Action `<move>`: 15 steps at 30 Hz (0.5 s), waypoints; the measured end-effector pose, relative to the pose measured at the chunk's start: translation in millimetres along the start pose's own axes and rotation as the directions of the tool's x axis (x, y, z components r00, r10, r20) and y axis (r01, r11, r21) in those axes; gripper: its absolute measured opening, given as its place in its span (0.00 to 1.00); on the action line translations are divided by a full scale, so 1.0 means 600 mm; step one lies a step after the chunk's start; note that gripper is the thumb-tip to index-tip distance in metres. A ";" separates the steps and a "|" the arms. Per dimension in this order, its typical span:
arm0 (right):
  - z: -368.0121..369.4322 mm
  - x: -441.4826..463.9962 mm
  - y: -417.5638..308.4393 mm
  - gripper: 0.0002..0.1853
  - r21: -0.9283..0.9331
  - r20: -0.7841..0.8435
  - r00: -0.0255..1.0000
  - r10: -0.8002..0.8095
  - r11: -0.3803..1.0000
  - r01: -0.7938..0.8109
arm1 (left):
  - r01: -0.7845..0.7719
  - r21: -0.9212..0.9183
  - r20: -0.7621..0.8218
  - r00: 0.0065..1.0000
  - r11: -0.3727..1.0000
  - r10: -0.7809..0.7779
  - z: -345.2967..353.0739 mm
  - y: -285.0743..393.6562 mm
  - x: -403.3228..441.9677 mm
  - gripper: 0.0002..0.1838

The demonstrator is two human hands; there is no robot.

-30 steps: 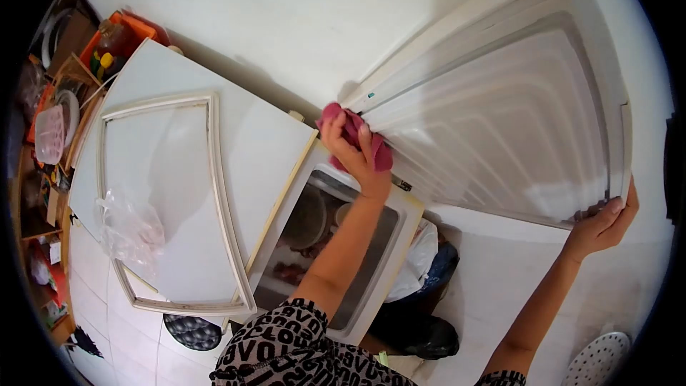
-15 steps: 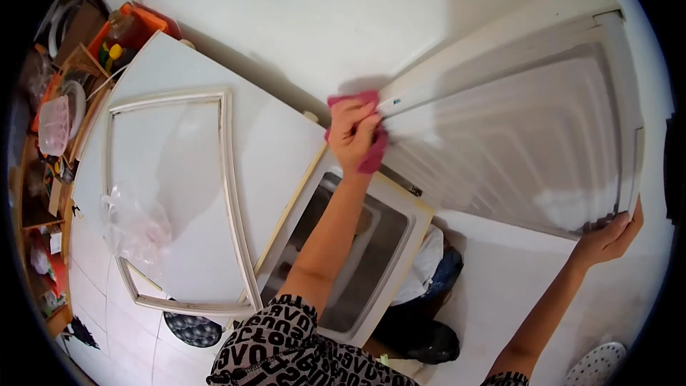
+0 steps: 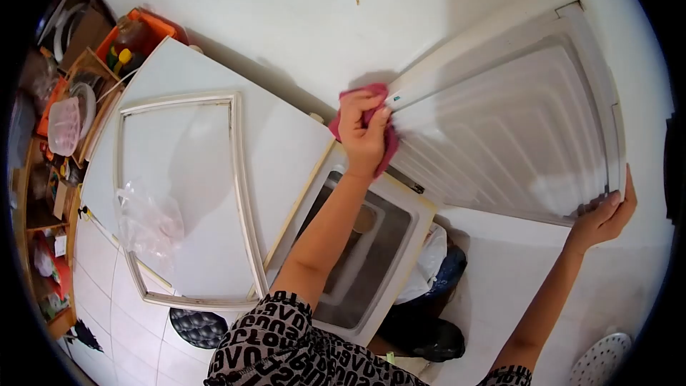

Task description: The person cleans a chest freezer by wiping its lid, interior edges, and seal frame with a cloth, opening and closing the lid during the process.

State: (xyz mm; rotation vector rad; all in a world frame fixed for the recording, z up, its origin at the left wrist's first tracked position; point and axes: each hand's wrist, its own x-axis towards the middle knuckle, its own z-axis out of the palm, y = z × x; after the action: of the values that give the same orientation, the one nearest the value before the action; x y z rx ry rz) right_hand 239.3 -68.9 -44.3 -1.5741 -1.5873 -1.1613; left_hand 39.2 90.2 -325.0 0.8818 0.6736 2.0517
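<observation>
My left hand (image 3: 363, 132) is closed around a crumpled pink cloth (image 3: 388, 156), pressed at the hinge-side corner of an open fridge door (image 3: 493, 129). The door's ribbed, pale inner panel faces me. At the far lower corner, my right hand (image 3: 604, 220) grips the door's edge, with some fingers hidden behind the rim. Below my left forearm lies the open compartment of the white fridge (image 3: 293, 129), partly covered by that arm. A loose off-white door gasket (image 3: 239, 164) rests on the fridge's white surface, away from both hands.
A clear plastic bag (image 3: 150, 218) lies across the gasket. Wooden shelves (image 3: 39, 221) with assorted items and an orange crate (image 3: 153, 25) stand at left. A dark bag (image 3: 429, 339) sits beside the fridge, near a white perforated stool top (image 3: 600, 364). A wall rises behind the door.
The door's far end has swung slightly left, with my right hand still on its edge. My left hand and the cloth stay at the hinge corner, the cloth's folds shifted. The view has shifted a little.
</observation>
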 end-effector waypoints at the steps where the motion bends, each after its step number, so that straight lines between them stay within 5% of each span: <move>1: 0.000 0.000 0.002 0.20 -0.008 0.004 1.000 -0.014 1.000 0.014 | -0.036 0.031 0.009 0.999 0.999 0.035 0.016 0.024 0.014 0.08; 7: 0.003 -0.002 -0.002 0.18 0.007 -0.022 0.998 0.057 0.998 -0.057 | -0.038 0.046 0.134 0.990 0.998 0.031 -0.055 -0.054 -0.010 0.05; 10: 0.004 -0.001 0.001 0.17 -0.017 -0.031 0.999 0.024 1.000 -0.024 | 0.287 -0.015 0.108 0.953 0.958 -0.283 -0.100 -0.099 -0.041 0.07; 13: 0.005 0.000 0.006 0.17 -0.061 -0.033 0.998 -0.052 0.997 0.050 | 0.383 -0.215 0.016 0.921 0.898 -0.389 -0.075 -0.059 -0.041 0.08; 14: 0.006 0.002 0.004 0.17 -0.077 -0.037 0.996 -0.076 0.994 0.073 | 0.383 -0.222 0.023 0.921 0.897 -0.388 -0.050 -0.036 -0.033 0.08; 15: 0.005 0.001 -0.007 0.17 -0.052 -0.027 1.000 -0.010 0.999 0.008 | 0.220 -0.186 0.010 0.975 0.958 -0.222 -0.012 0.020 -0.014 0.07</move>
State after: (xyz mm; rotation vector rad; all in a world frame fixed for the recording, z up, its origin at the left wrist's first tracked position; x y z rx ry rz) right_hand 235.3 -65.7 -45.9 -1.5786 -1.5598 -1.2325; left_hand 32.0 75.4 -324.1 0.6573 0.5495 1.8840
